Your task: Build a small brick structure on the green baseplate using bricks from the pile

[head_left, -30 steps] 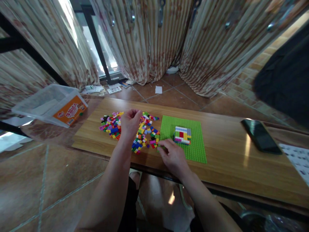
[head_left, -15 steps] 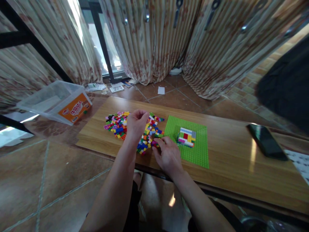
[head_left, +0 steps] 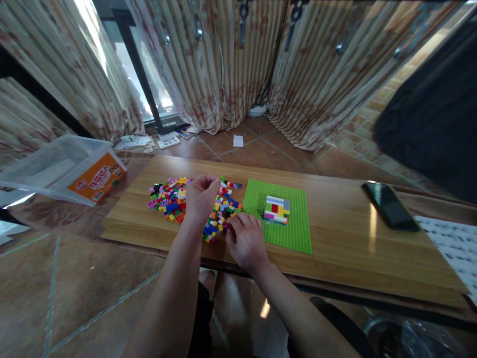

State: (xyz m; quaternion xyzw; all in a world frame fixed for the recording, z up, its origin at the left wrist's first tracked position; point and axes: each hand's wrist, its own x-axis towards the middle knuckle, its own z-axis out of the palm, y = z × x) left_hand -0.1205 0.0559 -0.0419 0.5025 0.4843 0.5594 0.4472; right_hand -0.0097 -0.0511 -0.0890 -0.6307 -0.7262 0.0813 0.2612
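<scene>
A pile of small coloured bricks [head_left: 169, 194] lies on the wooden table [head_left: 335, 238]. My left hand [head_left: 201, 196] hovers over the pile's middle with its fingers curled into a loose fist; what they hold, if anything, is hidden. My right hand [head_left: 244, 238] rests at the pile's right edge, fingers bent down onto the bricks, next to the green baseplate [head_left: 294, 233]. A small block built of coloured bricks [head_left: 276, 210] stands on that baseplate.
A clear plastic tub with an orange label [head_left: 63, 166] lies tipped at the table's left end. A black phone [head_left: 389, 206] lies at the right, beside a printed sheet [head_left: 454, 243]. Curtains and a tiled floor are behind; a dark shape fills the upper right.
My right hand has slid left from the baseplate's edge into the brick pile. My left hand has stayed over the pile. The camera has shifted a little.
</scene>
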